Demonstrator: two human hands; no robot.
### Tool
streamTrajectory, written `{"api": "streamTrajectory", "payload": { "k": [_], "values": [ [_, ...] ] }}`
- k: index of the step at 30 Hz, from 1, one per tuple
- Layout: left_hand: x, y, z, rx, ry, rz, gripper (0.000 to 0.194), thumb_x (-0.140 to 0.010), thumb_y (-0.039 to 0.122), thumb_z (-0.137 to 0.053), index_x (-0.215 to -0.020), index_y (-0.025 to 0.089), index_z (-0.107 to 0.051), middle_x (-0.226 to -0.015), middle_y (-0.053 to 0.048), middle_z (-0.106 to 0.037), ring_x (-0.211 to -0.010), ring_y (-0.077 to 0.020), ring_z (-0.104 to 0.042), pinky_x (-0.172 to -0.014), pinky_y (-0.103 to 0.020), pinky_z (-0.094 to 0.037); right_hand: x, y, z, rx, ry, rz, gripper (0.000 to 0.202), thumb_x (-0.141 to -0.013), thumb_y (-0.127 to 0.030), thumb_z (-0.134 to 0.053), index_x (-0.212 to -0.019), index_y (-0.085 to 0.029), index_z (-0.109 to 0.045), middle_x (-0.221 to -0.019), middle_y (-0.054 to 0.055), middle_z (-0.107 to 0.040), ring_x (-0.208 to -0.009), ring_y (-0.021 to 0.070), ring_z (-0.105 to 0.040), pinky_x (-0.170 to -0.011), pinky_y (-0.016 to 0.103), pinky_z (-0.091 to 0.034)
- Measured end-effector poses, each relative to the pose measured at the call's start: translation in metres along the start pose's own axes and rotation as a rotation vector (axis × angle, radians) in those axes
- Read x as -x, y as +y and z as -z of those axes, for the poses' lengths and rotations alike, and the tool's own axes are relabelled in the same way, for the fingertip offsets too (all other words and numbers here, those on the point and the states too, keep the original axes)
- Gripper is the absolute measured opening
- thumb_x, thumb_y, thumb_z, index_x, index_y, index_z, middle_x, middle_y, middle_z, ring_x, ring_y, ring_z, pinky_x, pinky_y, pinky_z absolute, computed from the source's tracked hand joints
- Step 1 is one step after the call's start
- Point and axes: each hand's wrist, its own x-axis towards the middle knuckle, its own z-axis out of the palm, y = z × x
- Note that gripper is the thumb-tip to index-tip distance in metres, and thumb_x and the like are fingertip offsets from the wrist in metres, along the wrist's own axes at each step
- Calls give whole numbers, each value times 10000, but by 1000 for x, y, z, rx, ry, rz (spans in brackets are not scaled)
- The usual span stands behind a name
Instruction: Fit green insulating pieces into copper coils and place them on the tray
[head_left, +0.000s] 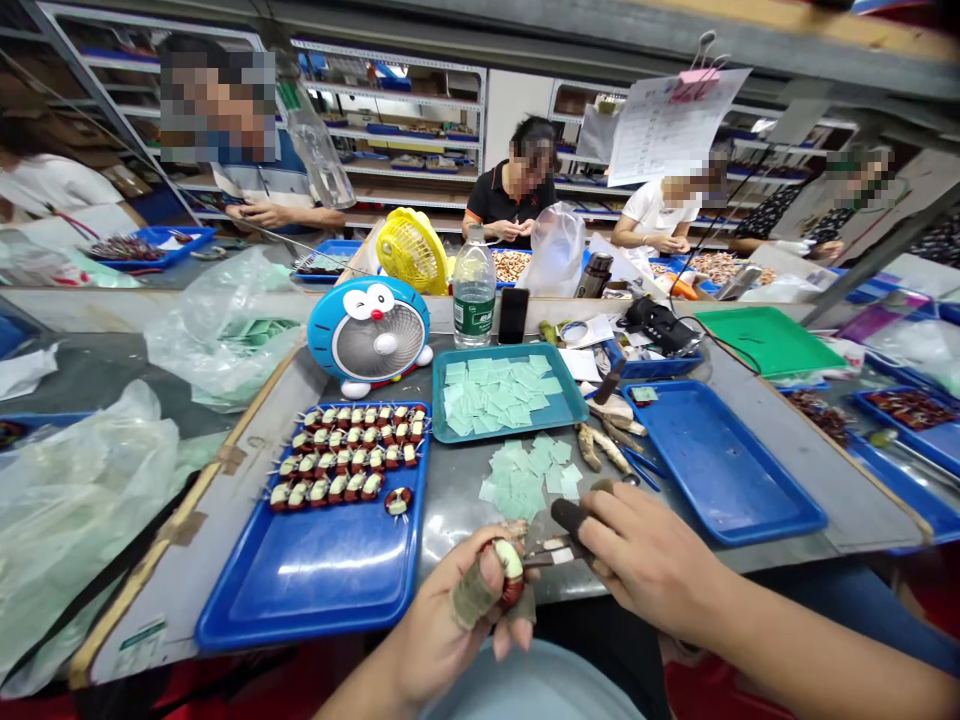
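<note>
My left hand (472,600) is closed around a ring coil (511,572), wound with red-brown wire and bearing a cream strip; cloth wraps cover some of its fingers. My right hand (637,550), with a dark finger cover, grips a narrow dark tool (541,558) whose tip meets the left hand beside the coil. Its exact kind is hidden by the fingers. Rows of similar coils (349,460) sit in the left blue tray (315,570). Beyond my hands, a loose pile of pale green sheets (529,475) lies on the table; more fill a teal tray (442,425).
Behind the coils stands a blue cartoon-faced fan (369,335), with a water bottle (474,290) and phone (513,316) to its right. Pliers (600,445) lie near the right blue tray (739,470), which holds one coil. Several people work across the bench.
</note>
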Motion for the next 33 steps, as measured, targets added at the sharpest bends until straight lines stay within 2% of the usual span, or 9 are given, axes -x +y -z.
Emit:
{"api": "streamTrajectory", "payload": {
  "k": [6,9,12,16,20,24,27,30,33],
  "values": [
    [-8,-3,4,-6,-27,-1,534,-916,642,-575,-994,115,-601,-628,-23,-588,-504,-78,-491,-465,-163,-323,10,4,-4,-119,-85,-159,104,-916,-92,-522,-950,-189,-511,-1131,106,-557,-967,255,-481,-803,391,-398],
    [-10,0,6,-160,-46,21,557,-914,667,-554,-1025,122,-592,-673,-20,-582,-541,-89,-503,-492,-178,-333,12,6,-5,-174,-106,-221,101,-942,-109,-524,-1005,-189,-525,-1178,113,-550,-998,259,-487,-834,409,-413],
    [-12,11,4,-415,-40,20,508,-948,646,-510,-994,144,-575,-785,-48,-612,-678,-127,-548,-608,-223,-398,11,4,-6,-205,-138,-230,120,-945,-127,-537,-1041,-199,-533,-1147,99,-552,-974,252,-486,-833,410,-412],
    [-13,23,-2,-735,-28,-74,443,-996,585,-455,-939,164,-581,-836,-43,-601,-766,-155,-531,-695,-259,-393,10,2,-7,-145,-127,-210,112,-903,-113,-554,-951,-206,-513,-1041,75,-557,-897,242,-473,-769,386,-386],
    [-13,24,-5,-931,-17,-157,355,-1008,510,-469,-1009,176,-590,-882,-47,-604,-771,-174,-523,-707,-272,-384,8,5,-9,-58,-116,-171,164,-846,-73,-538,-922,-216,-512,-914,43,-541,-813,227,-451,-691,358,-344],
    [-13,23,-5,-1061,1,-236,316,-1001,473,-491,-1008,180,-609,-889,-69,-616,-797,-204,-533,-732,-285,-395,5,10,-8,-99,-140,-165,164,-848,-74,-522,-928,-216,-512,-902,35,-545,-797,212,-470,-668,345,-355],
    [-11,24,-3,-960,5,-194,348,-996,505,-496,-1071,185,-610,-908,-71,-634,-803,-198,-552,-714,-275,-409,5,16,-7,-93,-124,-154,130,-880,-97,-527,-956,-203,-526,-1021,68,-578,-868,224,-504,-724,361,-407],
    [-8,24,1,-674,-23,-85,464,-981,604,-473,-1096,170,-592,-878,-67,-643,-749,-162,-555,-674,-252,-424,6,21,-8,-64,-68,-154,128,-907,-101,-532,-1007,-181,-540,-1196,124,-558,-1036,270,-512,-857,423,-445],
    [-9,18,4,-392,-64,8,530,-944,661,-497,-1044,146,-570,-802,-61,-643,-662,-124,-542,-604,-217,-418,5,22,-11,-79,-33,-107,132,-900,-92,-546,-1005,-171,-539,-1219,138,-542,-1084,281,-503,-912,448,-450]
  ]
}}
